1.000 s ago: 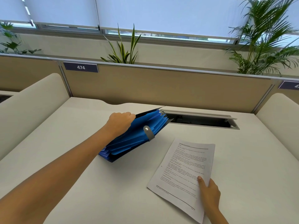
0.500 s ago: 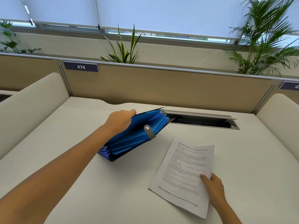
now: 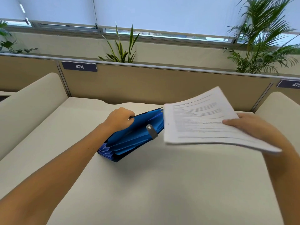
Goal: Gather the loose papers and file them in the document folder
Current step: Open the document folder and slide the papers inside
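Pale desk [image 3: 146,184] — tan partition [image 3: 162,85], plants [image 3: 121,47], blinds behind.

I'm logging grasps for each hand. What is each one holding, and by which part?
Left hand grips the blue folder at its top edge. Right hand holds the papers by their right edge.

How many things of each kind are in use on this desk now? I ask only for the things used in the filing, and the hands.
Blue document folder: 1
Stack of printed papers: 1
Hands: 2, left hand and right hand
Total: 4
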Motion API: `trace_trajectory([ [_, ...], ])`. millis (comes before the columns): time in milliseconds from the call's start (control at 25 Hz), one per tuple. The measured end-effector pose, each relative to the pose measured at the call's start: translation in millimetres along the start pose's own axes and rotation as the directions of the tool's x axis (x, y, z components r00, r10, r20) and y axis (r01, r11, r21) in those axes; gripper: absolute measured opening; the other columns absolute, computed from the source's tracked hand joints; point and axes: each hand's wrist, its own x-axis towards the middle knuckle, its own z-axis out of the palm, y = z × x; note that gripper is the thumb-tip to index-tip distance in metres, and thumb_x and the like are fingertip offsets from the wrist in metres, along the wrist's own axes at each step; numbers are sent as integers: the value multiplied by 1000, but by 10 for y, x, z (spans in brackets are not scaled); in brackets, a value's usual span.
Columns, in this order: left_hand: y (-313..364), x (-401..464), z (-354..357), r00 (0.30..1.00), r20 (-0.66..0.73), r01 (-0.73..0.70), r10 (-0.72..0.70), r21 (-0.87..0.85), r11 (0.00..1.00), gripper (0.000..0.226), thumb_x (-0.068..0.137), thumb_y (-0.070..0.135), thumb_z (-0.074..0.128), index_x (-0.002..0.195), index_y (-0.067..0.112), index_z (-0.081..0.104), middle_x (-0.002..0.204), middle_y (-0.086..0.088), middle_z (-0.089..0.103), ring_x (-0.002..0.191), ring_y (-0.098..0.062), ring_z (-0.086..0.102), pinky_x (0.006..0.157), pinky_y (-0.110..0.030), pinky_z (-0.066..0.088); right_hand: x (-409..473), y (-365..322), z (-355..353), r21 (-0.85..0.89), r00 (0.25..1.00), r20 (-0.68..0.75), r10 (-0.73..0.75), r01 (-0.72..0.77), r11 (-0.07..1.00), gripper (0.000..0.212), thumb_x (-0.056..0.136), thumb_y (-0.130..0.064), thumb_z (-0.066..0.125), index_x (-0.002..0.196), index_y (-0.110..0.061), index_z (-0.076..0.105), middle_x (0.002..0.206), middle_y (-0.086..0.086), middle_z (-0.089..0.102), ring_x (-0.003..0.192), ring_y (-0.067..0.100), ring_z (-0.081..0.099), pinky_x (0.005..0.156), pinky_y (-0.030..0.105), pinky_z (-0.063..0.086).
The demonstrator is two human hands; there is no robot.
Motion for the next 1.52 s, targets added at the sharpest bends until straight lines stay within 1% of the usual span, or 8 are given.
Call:
trace_trajectory([
  [120, 5, 2, -34, 999, 24, -27, 27, -8, 1000, 24, 89, 21, 50, 98, 8, 69, 92, -10, 73, 81, -30, 63, 72, -42, 55, 43, -273, -35, -96, 956, 290, 52, -25, 995, 15, 83, -13, 66, 95, -9, 73, 84, 8, 78, 66, 19, 73, 56, 21, 58],
  [280, 34, -4, -55, 995, 80, -58, 56, 28, 998, 24, 89, 21, 48, 92, 6, 67, 88, -11, 73, 78, -30, 62, 70, -44, 53, 199, -384, 261, -316, 942, 318, 109, -4, 949, 24, 81, -19, 69, 101, -4, 71, 106, 17, 72, 102, 37, 66, 99, 48, 47],
  [400, 111, -17, -50, 993, 109, -56, 51, 38, 998, 24, 88, 21, 47, 90, 6, 66, 86, -11, 72, 77, -31, 61, 69, -44, 53, 270, -407, 588, -406, 981, 164, 101, -26, 914, 22, 77, -23, 71, 90, -4, 71, 92, 10, 72, 78, 26, 66, 79, 32, 50],
  [520, 202, -23, -45, 992, 108, -65, 61, 33, 997, 24, 87, 19, 46, 88, 4, 65, 83, -13, 71, 76, -32, 60, 68, -43, 53, 225, -370, 1017, -245, 999, -2, 54, -53, 968, 9, 76, -8, 64, 82, -1, 65, 78, 10, 61, 60, 20, 54, 46, 21, 38],
  [720, 346, -24, -4, 990, 117, -84, 79, 39, 996, 21, 86, 15, 46, 79, 2, 61, 75, -15, 67, 72, -34, 59, 60, -37, 46, 202, -268, 1540, -161, 962, -264, -73, 31, 986, 15, 79, 1, 48, 89, 6, 58, 85, 14, 53, 76, 31, 48, 61, 31, 38],
  [960, 484, -57, 39, 990, 125, -65, 58, 51, 997, 19, 85, 13, 46, 70, 5, 54, 69, -12, 59, 65, -31, 52, 54, -31, 35, 132, -165, 1947, -116, 928, -368, -60, 18, 993, 15, 85, -1, 51, 99, 3, 55, 99, 17, 60, 78, 25, 50, 63, 32, 41],
  [1360, 730, -108, 121, 996, 86, -14, 10, 43, 999, 17, 87, 13, 49, 72, 7, 55, 73, -15, 60, 66, -31, 56, 54, -30, 36, 225, -276, 2645, 88, 984, -144, 107, -94, 992, 29, 95, -11, 40, 121, 3, 42, 114, 22, 58, 93, 31, 58, 59, 35, 47],
  [1520, 619, -166, 118, 994, 64, -88, 87, 8, 996, 20, 87, 15, 48, 79, 2, 61, 79, -16, 67, 72, -33, 59, 58, -35, 43, 293, -210, 2786, 269, 939, 13, 343, -334, 903, 23, 99, -11, 29, 112, 0, 45, 80, 7, 48, 65, 18, 45, 46, 27, 36],
])
